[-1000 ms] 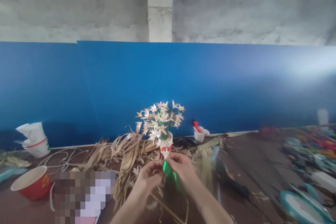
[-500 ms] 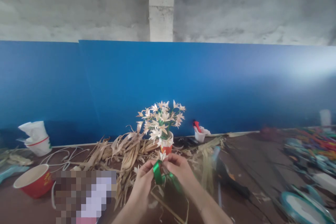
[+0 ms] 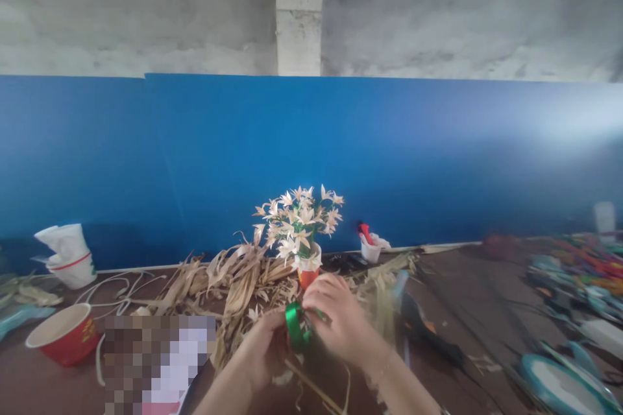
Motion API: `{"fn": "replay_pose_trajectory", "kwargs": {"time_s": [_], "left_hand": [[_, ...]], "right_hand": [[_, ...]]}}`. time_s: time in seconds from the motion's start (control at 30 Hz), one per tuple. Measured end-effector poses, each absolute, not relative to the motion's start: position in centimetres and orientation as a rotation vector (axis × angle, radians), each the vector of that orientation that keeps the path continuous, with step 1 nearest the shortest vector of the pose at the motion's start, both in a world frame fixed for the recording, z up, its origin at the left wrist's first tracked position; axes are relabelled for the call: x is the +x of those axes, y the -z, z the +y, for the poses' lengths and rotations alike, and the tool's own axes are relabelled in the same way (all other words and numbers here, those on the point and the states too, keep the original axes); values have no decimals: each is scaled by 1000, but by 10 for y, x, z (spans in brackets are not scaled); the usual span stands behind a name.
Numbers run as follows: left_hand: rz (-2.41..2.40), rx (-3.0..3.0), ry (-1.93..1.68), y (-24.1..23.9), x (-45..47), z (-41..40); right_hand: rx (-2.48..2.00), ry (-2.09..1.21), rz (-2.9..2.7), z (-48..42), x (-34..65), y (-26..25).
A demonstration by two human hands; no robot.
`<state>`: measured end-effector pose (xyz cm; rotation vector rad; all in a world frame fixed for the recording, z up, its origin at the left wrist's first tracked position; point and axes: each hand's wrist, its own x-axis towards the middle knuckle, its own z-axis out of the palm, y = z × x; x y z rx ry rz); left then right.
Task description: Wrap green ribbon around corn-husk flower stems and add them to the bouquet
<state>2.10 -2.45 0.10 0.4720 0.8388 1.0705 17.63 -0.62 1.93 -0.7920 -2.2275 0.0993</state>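
My left hand and my right hand meet low in the middle of the view, both closed on a shiny green ribbon that loops between them. The right hand curls over the top of the ribbon; the left holds it from below. Just behind the hands stands a small red and white cup filled with pale husk flowers on green stems. A heap of dried corn husks spreads across the brown table around the cup.
A red paper bowl and a stack of white bowls sit at the left. A small white cup with a red tool stands by the blue wall. A dark tool and colourful clutter lie to the right.
The hands have sunk a little and the right hand has swung over the ribbon, which now forms a tighter green loop. The small husk flower seen at the fingertips is hidden now.
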Motion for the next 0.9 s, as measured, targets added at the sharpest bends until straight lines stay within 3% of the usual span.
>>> {"fn": "replay_pose_trajectory", "kwargs": {"time_s": [0.43, 0.77, 0.9], "left_hand": [[1088, 1057, -1255, 10, 16, -15], [1219, 1805, -1339, 7, 14, -22], [1203, 1622, -1379, 10, 14, -21]], "right_hand": [[-987, -137, -2153, -7, 175, -21], [-1233, -559, -2028, -7, 176, -21], [-1204, -602, -2038, -11, 174, -24]]}}
